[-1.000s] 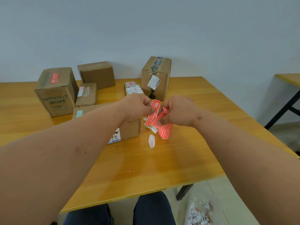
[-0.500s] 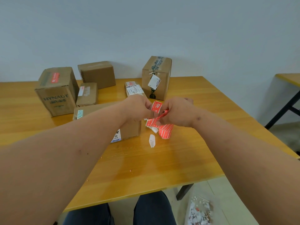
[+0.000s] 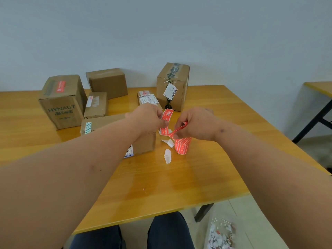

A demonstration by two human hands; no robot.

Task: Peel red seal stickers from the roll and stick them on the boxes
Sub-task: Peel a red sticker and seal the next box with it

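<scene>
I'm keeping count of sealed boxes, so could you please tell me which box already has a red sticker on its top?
The large HYNAUT-printed box at the far left; a red sticker sits on its top, and no other box clearly shows one.

From my feed I see both forearms bare — no sleeves, no watch, no bands. The left hand [image 3: 150,119] and right hand [image 3: 195,124] wear no gloves or rings that I can make out. A few small dark marks dot each forearm. At the bottom edge, dark navy trousers [image 3: 133,234] cover both legs — plain fabric, no pattern.
</scene>
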